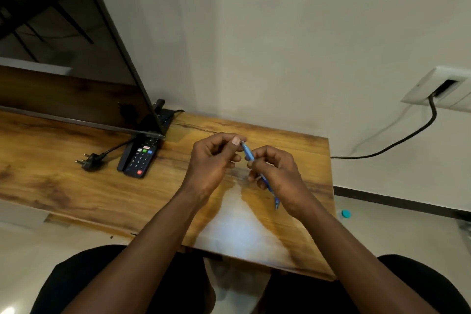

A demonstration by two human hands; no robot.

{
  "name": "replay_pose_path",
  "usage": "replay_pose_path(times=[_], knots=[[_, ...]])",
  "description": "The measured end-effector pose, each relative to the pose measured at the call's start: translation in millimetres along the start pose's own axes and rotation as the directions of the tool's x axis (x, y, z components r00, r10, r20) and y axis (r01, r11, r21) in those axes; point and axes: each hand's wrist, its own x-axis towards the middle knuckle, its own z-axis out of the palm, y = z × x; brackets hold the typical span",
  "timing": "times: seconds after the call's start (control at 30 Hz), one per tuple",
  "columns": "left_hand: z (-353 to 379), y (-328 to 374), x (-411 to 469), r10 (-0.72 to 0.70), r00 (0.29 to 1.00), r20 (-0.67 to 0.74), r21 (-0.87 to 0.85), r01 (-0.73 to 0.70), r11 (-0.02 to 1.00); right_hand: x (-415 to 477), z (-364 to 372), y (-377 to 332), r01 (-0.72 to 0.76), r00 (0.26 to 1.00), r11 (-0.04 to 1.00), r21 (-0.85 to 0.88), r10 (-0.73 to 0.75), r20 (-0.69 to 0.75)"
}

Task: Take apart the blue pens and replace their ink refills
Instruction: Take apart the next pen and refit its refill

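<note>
A blue pen point(248, 153) is held above the wooden table point(76, 186), slanting from upper left to lower right. My right hand point(277, 178) grips its barrel, and the pen's lower end pokes out below the palm near the table's right side. My left hand point(211, 160) pinches the pen's upper tip between thumb and forefinger. Most of the barrel is hidden inside my right fist. No other pens or loose refills show.
A black remote point(139, 158) and a loose black plug point(89, 160) lie left of my hands. A large tilted screen point(76, 58) stands at the back left. A cable point(407, 135) runs to a wall socket on the right. A small teal cap point(345, 213) lies on the floor.
</note>
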Motion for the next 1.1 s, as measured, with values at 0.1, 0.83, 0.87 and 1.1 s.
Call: replay_pose_path(times=[0.1, 0.83, 0.87, 1.1], knots=[[3.9, -0.3, 3.6, -0.008, 0.999, 0.038, -0.062, 0.010, 0.998, -0.1, -5.2, 0.9, -0.024, 0.999, 0.997, 0.077, 0.021, 0.040], [10.6, -2.2, -0.8, -0.108, 0.993, 0.043, -0.183, 0.114, 0.976, -15.8, -29.5, 6.1, 0.046, 0.999, 0.998, 0.043, -0.045, -0.025], [8.7, -4.0, -1.3, -0.116, 0.992, 0.050, -0.173, 0.123, 0.977, -16.6, -30.0, 6.5, 0.042, 0.999, 0.998, 0.039, -0.041, -0.021], [-7.8, -24.7, -5.2, -0.054, 0.993, 0.108, 0.642, -0.029, 0.766, -20.1, -31.0, 12.2, -0.003, 0.999, 0.999, -0.048, 0.001, -0.046]])
